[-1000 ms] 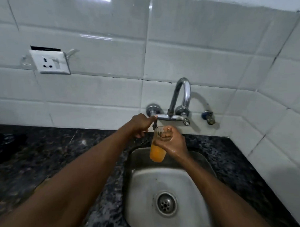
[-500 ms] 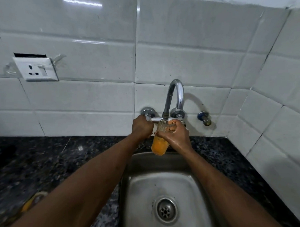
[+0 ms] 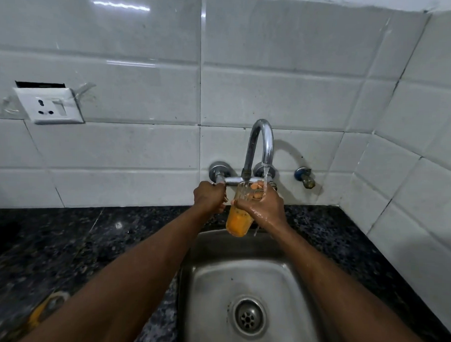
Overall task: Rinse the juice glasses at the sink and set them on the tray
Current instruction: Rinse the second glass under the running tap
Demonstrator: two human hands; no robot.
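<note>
A clear juice glass (image 3: 239, 217) with orange juice in its lower half is held upright over the back of the steel sink (image 3: 215, 285). My right hand (image 3: 262, 208) grips it round the upper part, fingers wet. A thin stream of water (image 3: 265, 181) runs from the curved chrome tap (image 3: 261, 144) onto my right hand and the glass rim. My left hand (image 3: 209, 197) grips the tap's left handle, which is hidden under the fingers. No tray is in view.
Black speckled granite counter (image 3: 102, 238) surrounds the sink. White tiled wall behind, with a loose socket plate (image 3: 49, 108) at left and a small side tap (image 3: 306, 177) at right. A yellowish object (image 3: 44, 310) lies blurred on the counter at lower left.
My left hand closed on the tap handle and water started to run. The glass rose a little, up under the spout.
</note>
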